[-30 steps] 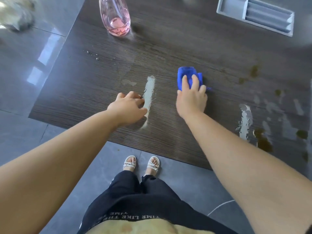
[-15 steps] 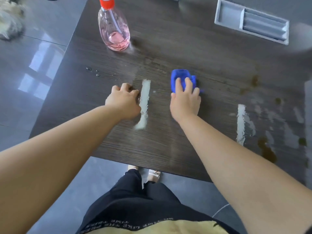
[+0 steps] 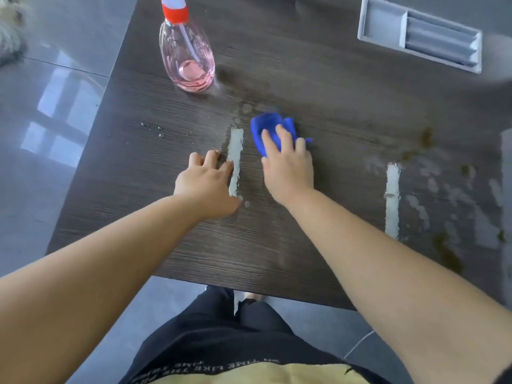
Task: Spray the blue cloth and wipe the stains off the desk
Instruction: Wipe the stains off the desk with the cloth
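Note:
A crumpled blue cloth [image 3: 270,128] lies on the dark wood desk [image 3: 318,87], pressed flat under the straight fingers of my right hand [image 3: 288,167]. Just left of it, my left hand [image 3: 206,185] rests on the desk with fingers spread, holding nothing. A pink spray bottle [image 3: 188,59] with a red collar stands upright at the back, beyond both hands. Brown stains [image 3: 426,139] dot the right side of the desk, with a larger one [image 3: 447,254] near the front edge. Wet smears glisten around them.
A grey cable tray [image 3: 382,23] is set into the desk at the back right. Small droplets [image 3: 152,128] lie on the left part. The desk's front edge runs just beyond my legs, with tiled floor [image 3: 55,106] on the left.
My right hand with the cloth has slid slightly toward the left hand. The left hand's fingers have spread out from a curled pose. The camera has tilted, showing more of the bottle.

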`<state>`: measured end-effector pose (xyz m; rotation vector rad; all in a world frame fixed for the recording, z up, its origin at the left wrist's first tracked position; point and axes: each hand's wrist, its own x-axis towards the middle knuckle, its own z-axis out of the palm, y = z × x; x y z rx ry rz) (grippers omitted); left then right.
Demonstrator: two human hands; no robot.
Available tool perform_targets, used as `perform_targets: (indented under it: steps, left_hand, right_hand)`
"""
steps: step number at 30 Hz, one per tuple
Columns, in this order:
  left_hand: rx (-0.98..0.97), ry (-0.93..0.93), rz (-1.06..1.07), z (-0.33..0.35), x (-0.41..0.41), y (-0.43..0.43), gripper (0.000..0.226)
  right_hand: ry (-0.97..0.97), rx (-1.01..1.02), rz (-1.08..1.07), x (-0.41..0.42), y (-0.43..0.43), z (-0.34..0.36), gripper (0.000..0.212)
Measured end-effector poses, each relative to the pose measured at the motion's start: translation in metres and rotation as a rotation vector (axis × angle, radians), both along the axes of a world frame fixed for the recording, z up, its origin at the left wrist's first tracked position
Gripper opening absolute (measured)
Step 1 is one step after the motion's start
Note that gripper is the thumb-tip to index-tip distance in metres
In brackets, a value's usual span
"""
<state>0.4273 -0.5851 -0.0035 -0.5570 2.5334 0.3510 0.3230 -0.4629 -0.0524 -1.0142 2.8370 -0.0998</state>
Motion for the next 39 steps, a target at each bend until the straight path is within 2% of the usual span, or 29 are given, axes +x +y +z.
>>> perform_targets:
  steps: [3, 5, 9, 11, 14, 16, 18, 20, 23, 25, 27, 30, 32, 34, 37, 39]
  left_hand:
    - [0.032, 0.025, 0.021, 0.001, 0.003, 0.000, 0.069]
    - [0.053, 0.031, 0.036, 0.001, 0.004, -0.001, 0.068]
    - [0.093, 0.044, 0.075, 0.000, 0.003, -0.004, 0.062]
    - [0.105, 0.062, 0.112, 0.000, 0.003, -0.006, 0.057]
    - [0.159, 0.126, 0.205, -0.001, 0.004, -0.009, 0.054]
    - [0.187, 0.166, 0.239, -0.001, 0.006, -0.010, 0.055]
    - [0.197, 0.172, 0.237, -0.002, 0.009, -0.011, 0.057]
    - [0.191, 0.170, 0.225, -0.004, 0.010, -0.012, 0.058]
    - [0.187, 0.183, 0.225, -0.005, 0.010, -0.012, 0.057]
    - [0.190, 0.188, 0.235, -0.006, 0.010, -0.011, 0.056]
    - [0.185, 0.223, 0.264, -0.008, 0.011, -0.010, 0.054]
    - [0.189, 0.318, 0.370, -0.012, 0.017, -0.006, 0.050]
    - [0.204, 0.347, 0.392, -0.014, 0.021, -0.003, 0.052]
    - [0.218, 0.350, 0.380, -0.017, 0.024, -0.001, 0.053]
    - [0.239, 0.381, 0.406, -0.017, 0.025, -0.003, 0.052]
    - [0.268, 0.421, 0.450, -0.015, 0.025, -0.005, 0.050]
  right_hand:
    - [0.023, -0.084, 0.265, 0.009, 0.043, -0.005, 0.051]
    - [0.041, -0.084, 0.278, -0.015, 0.062, -0.003, 0.048]
    - [0.001, -0.004, -0.212, -0.048, 0.017, 0.000, 0.051]
    - [-0.023, -0.005, -0.268, -0.036, -0.017, 0.001, 0.052]
    - [-0.028, -0.023, 0.019, 0.000, -0.021, -0.001, 0.051]
    - [-0.020, -0.070, 0.265, 0.014, 0.009, -0.003, 0.048]
    - [0.026, -0.078, 0.382, 0.001, 0.042, -0.005, 0.048]
    - [0.047, -0.067, 0.258, -0.023, 0.051, -0.003, 0.047]
    - [0.013, -0.010, -0.202, -0.041, 0.008, -0.002, 0.049]
    - [-0.027, 0.005, -0.300, -0.027, -0.030, 0.001, 0.052]
    - [-0.036, -0.012, -0.138, 0.001, -0.042, -0.001, 0.051]
    - [-0.022, -0.078, 0.266, 0.037, 0.000, -0.002, 0.048]
    - [0.029, -0.064, 0.369, 0.023, 0.036, -0.002, 0.049]
    - [0.059, -0.042, 0.213, 0.000, 0.047, 0.001, 0.046]
    - [-0.009, 0.007, -0.230, -0.008, 0.008, 0.000, 0.051]
    - [-0.041, 0.000, -0.267, 0.015, -0.025, 0.001, 0.052]
